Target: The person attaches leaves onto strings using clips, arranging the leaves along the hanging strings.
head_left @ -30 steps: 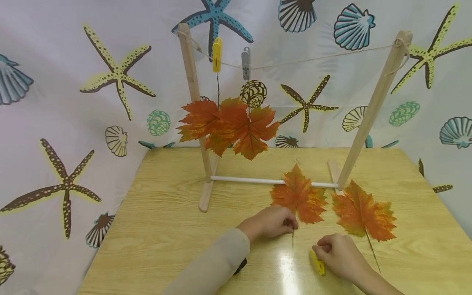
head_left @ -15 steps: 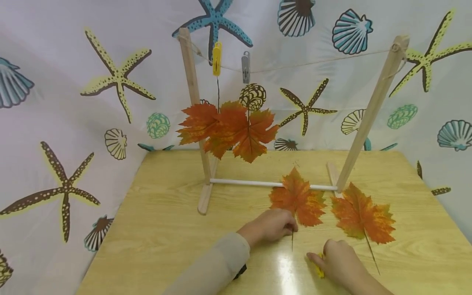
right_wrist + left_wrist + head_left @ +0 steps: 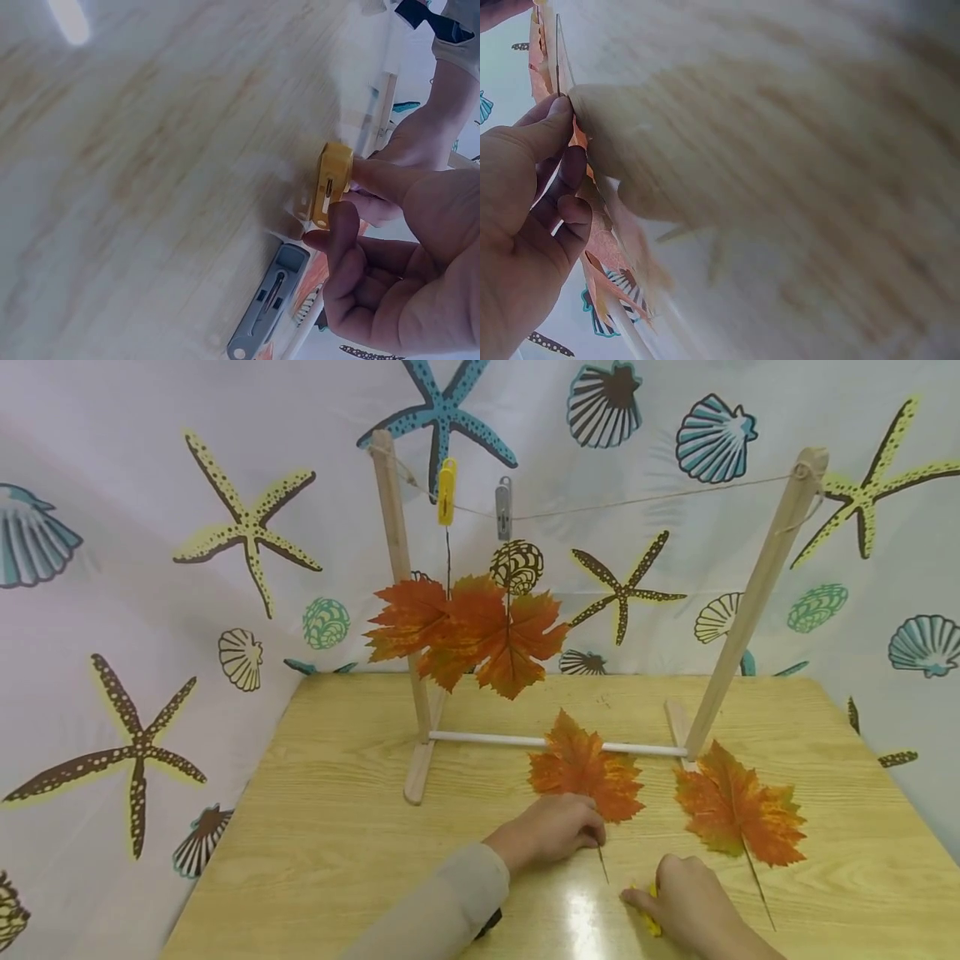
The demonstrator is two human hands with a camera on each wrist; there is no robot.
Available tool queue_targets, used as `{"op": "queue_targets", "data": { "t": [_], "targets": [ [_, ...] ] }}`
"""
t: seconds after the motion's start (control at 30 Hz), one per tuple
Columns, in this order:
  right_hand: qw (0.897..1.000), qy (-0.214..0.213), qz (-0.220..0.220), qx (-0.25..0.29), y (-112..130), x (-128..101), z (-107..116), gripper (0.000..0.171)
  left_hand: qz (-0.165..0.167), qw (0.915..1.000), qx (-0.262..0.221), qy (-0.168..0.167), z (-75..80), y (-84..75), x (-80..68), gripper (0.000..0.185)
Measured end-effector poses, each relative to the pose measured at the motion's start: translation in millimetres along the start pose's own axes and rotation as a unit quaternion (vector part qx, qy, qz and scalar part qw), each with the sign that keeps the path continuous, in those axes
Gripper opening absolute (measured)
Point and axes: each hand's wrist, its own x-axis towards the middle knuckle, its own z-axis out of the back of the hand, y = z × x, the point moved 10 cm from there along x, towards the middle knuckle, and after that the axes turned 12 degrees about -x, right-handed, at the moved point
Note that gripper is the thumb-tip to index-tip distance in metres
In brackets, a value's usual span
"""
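While the left hand (image 3: 551, 828) pinches the thin dark stem of an orange maple-shaped leaf (image 3: 584, 768) lying flat on the pale wood-grain tabletop (image 3: 337, 827), the right hand (image 3: 678, 902) closes finger and thumb on a small yellow plastic clothes peg (image 3: 652, 917) at the near edge; both hands are therefore clamped, each on its own item, and they sit near one another but apart. In the left wrist view the thumb and forefinger (image 3: 559, 120) hold the stem close to the blade, and the grip looks slight. Risk one: a stem this thin could slip or bend if lifted from so small a pinch, and the leaf would drop back or twist. Risk two: in the right wrist view the yellow peg (image 3: 332, 184) is held at its end, beside a grey peg (image 3: 268, 300) lying on the table; a poor purchase might let it spring away or knock its neighbour. Risk three: the light wooden two-post frame (image 3: 757, 593) with its taut string (image 3: 645, 497) stands just behind, already carrying two orange leaves (image 3: 468, 631) under a yellow peg (image 3: 447, 492) and a grey peg (image 3: 503, 507); a careless reach could nudge a post or disturb the string. A second loose orange leaf (image 3: 738, 810) lies just right of the hands and may be swept by the forearm.
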Motion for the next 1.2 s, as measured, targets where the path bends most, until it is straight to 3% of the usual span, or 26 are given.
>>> {"op": "queue_targets", "data": {
  "t": [0.5, 0.9, 1.2],
  "targets": [
    [1.000, 0.022, -0.008, -0.003, 0.9, 1.8, -4.5, 0.040, 0.009, 0.9996, 0.023, 0.009, -0.5, -0.6, 3.0, 0.015],
    [0.999, 0.023, -0.009, 0.020, 2.1, 5.0, -8.2, 0.034, -0.010, 0.9981, 0.060, 0.009, 3.3, -3.6, 4.2, 0.015],
    [0.999, 0.023, 0.007, 0.040, 4.9, 5.6, -6.7, 0.050, -0.028, 0.9988, 0.039, -0.012, 4.6, -1.3, 3.2, 0.010]
  ]
}}
